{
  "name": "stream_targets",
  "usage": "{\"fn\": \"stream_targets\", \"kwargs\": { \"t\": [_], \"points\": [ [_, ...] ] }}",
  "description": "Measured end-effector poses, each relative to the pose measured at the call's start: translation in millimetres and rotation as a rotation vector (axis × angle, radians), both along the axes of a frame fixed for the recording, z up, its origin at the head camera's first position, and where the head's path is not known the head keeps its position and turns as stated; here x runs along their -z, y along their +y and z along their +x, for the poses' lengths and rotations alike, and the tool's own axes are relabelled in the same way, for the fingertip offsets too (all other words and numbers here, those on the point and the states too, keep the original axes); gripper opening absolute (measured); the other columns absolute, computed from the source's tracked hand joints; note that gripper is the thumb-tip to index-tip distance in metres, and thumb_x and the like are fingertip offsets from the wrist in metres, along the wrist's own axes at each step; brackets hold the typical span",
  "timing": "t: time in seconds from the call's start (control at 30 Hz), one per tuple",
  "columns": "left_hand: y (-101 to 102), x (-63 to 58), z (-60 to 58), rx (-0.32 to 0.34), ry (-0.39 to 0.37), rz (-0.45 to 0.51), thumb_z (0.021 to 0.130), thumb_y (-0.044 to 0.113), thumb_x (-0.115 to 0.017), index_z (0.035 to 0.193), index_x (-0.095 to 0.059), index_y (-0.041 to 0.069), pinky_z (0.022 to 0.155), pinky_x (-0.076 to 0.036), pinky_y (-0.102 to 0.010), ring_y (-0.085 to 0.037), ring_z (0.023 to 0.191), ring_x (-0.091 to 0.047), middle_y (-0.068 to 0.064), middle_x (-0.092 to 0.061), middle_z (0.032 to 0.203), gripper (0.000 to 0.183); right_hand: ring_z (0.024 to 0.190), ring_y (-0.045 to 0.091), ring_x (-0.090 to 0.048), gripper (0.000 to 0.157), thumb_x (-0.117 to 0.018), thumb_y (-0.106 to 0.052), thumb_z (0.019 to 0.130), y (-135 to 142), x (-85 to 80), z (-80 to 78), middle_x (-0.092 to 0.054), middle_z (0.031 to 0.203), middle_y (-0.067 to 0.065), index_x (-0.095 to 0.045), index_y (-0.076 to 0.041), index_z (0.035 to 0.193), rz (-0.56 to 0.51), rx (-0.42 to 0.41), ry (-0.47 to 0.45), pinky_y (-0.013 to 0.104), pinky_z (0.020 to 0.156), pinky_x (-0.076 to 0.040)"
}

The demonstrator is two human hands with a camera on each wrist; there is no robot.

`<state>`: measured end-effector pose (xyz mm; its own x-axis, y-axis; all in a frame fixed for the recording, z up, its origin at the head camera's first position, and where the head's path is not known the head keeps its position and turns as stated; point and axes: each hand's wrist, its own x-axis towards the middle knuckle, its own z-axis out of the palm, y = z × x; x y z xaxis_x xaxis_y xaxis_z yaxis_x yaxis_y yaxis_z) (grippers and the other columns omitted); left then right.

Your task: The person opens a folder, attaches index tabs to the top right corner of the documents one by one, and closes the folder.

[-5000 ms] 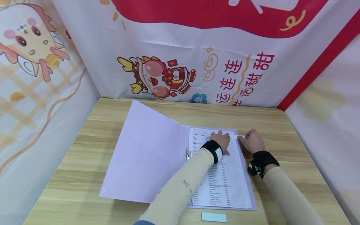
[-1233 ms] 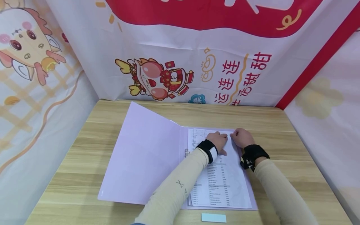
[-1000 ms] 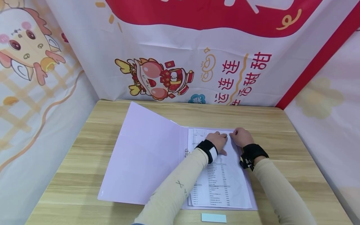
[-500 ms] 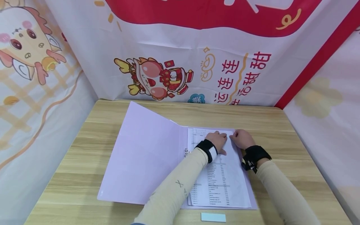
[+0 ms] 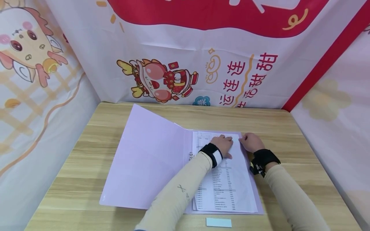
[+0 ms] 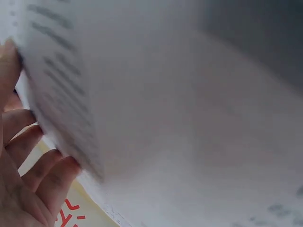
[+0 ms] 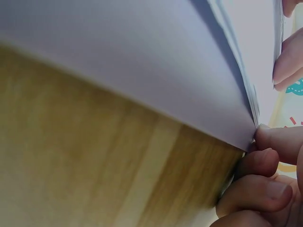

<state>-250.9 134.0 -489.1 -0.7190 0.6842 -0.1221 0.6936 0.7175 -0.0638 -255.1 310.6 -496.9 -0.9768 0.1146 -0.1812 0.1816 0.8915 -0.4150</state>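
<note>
A lilac ring folder (image 5: 144,163) lies open on the wooden table, its left cover slightly raised. Printed sheets (image 5: 224,195) fill its right side, beside a metal clip (image 5: 191,156) at the spine. My left hand (image 5: 222,145) rests on the upper part of the sheets with its fingers extended. At the upper right edge of the sheets is my right hand (image 5: 251,142), fingers curled. In the right wrist view its thumb (image 7: 279,142) and forefinger pinch the sheets' edge by the folder's corner. What lies between those fingertips is mostly hidden.
A small pale-blue strip (image 5: 218,222) lies on the table in front of the folder. Printed cloth (image 5: 173,38) hangs behind the wooden table (image 5: 75,179) and along both sides. Both wrists wear black straps.
Five seconds ago my right hand held a small pale strip out at the sheets' right edge; that strip no longer shows. In the last half second the right hand has shifted slightly rightward.
</note>
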Motion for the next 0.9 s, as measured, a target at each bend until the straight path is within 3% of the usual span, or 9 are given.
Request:
{"fn": "stream_targets", "kwargs": {
  "t": [0.17,0.33,0.53,0.7,0.9],
  "points": [
    [2.8,1.8,1.9,-0.006,-0.042,0.027,0.082,0.056,-0.062,0.134,-0.052,0.023,0.094,-0.046,-0.035,-0.021,0.127,-0.042,0.005,-0.042,0.143,0.062,0.061,0.021,-0.049,0.028,-0.054,-0.027,0.092,0.9,-0.1,1.4,-0.049,0.066,0.005,-0.052,-0.007,0.073,0.016,0.016,-0.006,0.029,0.051,-0.036],
    [1.5,3.3,4.1,-0.019,-0.027,0.056,0.08,0.055,-0.064,0.127,-0.057,0.023,0.09,-0.047,-0.034,-0.019,0.123,-0.044,0.004,-0.05,0.134,0.057,0.064,0.022,-0.05,0.027,-0.053,-0.029,0.093,0.7,-3.2,3.5,-0.052,0.071,0.007,-0.055,-0.005,0.079,0.01,0.016,0.003,0.029,0.053,-0.037],
    [-4.7,-4.9,7.8,-0.039,-0.012,0.121,0.083,0.052,-0.064,0.123,-0.06,0.027,0.094,-0.042,-0.036,-0.016,0.121,-0.044,0.005,-0.054,0.126,0.048,0.069,0.023,-0.05,0.032,-0.046,-0.033,0.096,4.6,-12.7,8.9,-0.054,0.08,0.009,-0.057,-0.003,0.093,-0.055,0.007,-0.009,0.03,0.055,-0.038],
    [-11.6,-5.7,12.5,-0.077,-0.029,0.195,0.085,0.055,-0.059,0.125,-0.058,0.03,0.092,-0.041,-0.038,-0.016,0.119,-0.048,0.006,-0.054,0.129,0.048,0.062,0.021,-0.049,0.034,-0.044,-0.034,0.097,7.7,-20.9,17.3,-0.053,0.072,0.006,-0.057,-0.003,0.091,-0.123,-0.031,0.016,0.03,0.051,-0.039],
    [-28.3,-34.4,35.7,-0.167,-0.144,0.257,0.086,0.06,-0.052,0.133,-0.052,0.025,0.096,-0.041,-0.042,-0.02,0.124,-0.046,0.001,-0.048,0.138,0.059,0.059,0.02,-0.047,0.039,-0.044,-0.034,0.099,7.6,-34.9,35.4,-0.053,0.069,0.01,-0.057,0.002,0.089,-0.223,-0.089,0.005,0.029,0.05,-0.037]
  ]
}}
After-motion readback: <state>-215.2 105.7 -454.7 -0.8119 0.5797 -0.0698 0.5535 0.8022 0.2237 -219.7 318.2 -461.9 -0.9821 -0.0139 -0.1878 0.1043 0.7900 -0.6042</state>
